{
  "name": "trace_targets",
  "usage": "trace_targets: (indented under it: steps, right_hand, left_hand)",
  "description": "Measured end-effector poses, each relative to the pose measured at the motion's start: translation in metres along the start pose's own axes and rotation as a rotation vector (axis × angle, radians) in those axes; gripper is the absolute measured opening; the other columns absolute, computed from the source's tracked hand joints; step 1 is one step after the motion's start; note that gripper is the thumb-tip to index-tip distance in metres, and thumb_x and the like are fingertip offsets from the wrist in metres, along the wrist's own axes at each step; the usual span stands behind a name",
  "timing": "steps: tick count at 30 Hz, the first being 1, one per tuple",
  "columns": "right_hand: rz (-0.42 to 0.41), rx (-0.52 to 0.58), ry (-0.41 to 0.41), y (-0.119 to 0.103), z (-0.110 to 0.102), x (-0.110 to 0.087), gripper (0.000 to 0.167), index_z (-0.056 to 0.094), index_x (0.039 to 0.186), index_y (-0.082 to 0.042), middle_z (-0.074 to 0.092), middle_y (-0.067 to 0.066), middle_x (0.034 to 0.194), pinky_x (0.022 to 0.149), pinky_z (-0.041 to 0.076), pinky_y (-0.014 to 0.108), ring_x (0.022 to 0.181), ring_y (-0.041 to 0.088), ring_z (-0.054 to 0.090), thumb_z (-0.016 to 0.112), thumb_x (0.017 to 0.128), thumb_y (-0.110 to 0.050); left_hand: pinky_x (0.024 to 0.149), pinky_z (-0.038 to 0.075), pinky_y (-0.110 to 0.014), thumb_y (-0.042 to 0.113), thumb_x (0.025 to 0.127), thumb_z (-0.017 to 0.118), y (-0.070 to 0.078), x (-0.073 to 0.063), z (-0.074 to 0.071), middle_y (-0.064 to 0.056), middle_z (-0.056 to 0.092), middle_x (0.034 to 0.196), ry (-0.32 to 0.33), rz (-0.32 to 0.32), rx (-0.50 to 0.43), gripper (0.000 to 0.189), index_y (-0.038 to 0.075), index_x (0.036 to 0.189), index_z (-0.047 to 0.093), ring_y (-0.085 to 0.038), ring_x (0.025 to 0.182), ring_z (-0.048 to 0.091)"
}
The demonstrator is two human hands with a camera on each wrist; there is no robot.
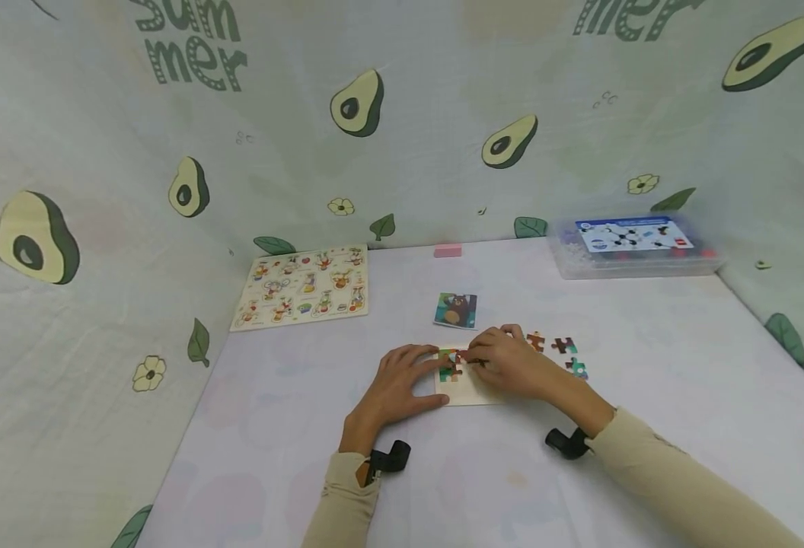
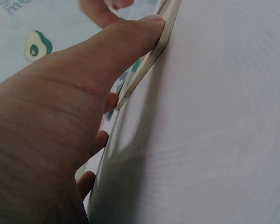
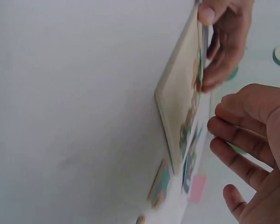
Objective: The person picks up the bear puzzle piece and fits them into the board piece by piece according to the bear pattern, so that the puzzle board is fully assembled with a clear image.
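A pale wooden puzzle board [image 1: 467,392] lies on the table with several coloured jigsaw pieces [image 1: 448,373] in its upper left part. My left hand [image 1: 397,388] rests at the board's left side. Its thumb [image 2: 135,35] presses on the near edge, and the index finger reaches over the fitted pieces. Over the board's upper middle is my right hand [image 1: 508,361], bent fingertips beside a dark red piece [image 1: 462,355]. In the right wrist view its thumb and fingers [image 3: 235,133] are bent close together; whether they pinch a piece is hidden.
Loose jigsaw pieces [image 1: 564,345] lie right of the board. Behind it is a small bear picture card [image 1: 455,310]. A pink block [image 1: 448,250] sits at the back, a larger picture board [image 1: 302,285] at back left, and a clear plastic case [image 1: 635,247] at back right.
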State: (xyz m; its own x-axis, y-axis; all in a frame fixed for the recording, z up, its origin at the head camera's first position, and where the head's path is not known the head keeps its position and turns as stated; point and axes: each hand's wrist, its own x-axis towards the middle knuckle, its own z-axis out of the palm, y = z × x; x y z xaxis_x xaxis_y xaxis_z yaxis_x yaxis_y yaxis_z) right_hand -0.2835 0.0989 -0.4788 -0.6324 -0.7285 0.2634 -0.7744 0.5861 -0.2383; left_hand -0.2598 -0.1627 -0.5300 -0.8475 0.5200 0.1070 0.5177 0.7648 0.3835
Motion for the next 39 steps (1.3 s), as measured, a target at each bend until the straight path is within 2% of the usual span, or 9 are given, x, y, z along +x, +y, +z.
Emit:
trace_targets:
  steps: [11,22,29,39]
  right_hand:
    - [0.158,0.028,0.083,0.037,-0.025,-0.03,0.015,0.075,0.105,-0.009,0.068,0.006,0.11,0.094,0.033,0.062,0.108,0.029,0.059,0.073,0.09,-0.01]
    - [0.312,-0.034,0.038,0.059,-0.032,-0.052,0.025,0.073,0.113,-0.006,0.068,0.011,0.114,0.094,0.03,0.064,0.112,0.035,0.057,0.074,0.09,-0.014]
    - [0.345,-0.041,0.006,0.067,-0.031,-0.059,0.03,0.071,0.116,-0.006,0.066,0.013,0.118,0.095,0.029,0.066,0.116,0.037,0.055,0.075,0.088,-0.018]
    - [0.352,-0.067,-0.004,0.07,-0.026,-0.057,0.026,0.072,0.111,-0.008,0.068,0.01,0.11,0.093,0.03,0.065,0.109,0.035,0.057,0.077,0.087,-0.017]
  left_hand:
    - [0.115,0.02,-0.052,0.06,0.089,0.065,0.001,-0.001,-0.001,0.006,0.04,0.155,-0.002,0.01,-0.026,0.054,0.04,0.139,0.058,-0.025,0.143,0.029]
    - [0.115,0.021,-0.052,0.061,0.089,0.065,0.001,-0.002,0.0,0.009,0.039,0.154,-0.007,-0.002,-0.034,0.053,0.042,0.138,0.059,-0.026,0.143,0.029]
    - [0.115,0.021,-0.052,0.061,0.089,0.065,0.001,-0.001,0.0,0.008,0.039,0.154,0.004,0.009,-0.021,0.053,0.041,0.138,0.059,-0.026,0.143,0.03]
    - [0.115,0.021,-0.052,0.061,0.089,0.065,0.001,-0.002,-0.001,0.007,0.04,0.154,0.005,0.011,-0.03,0.053,0.041,0.138,0.059,-0.025,0.143,0.03]
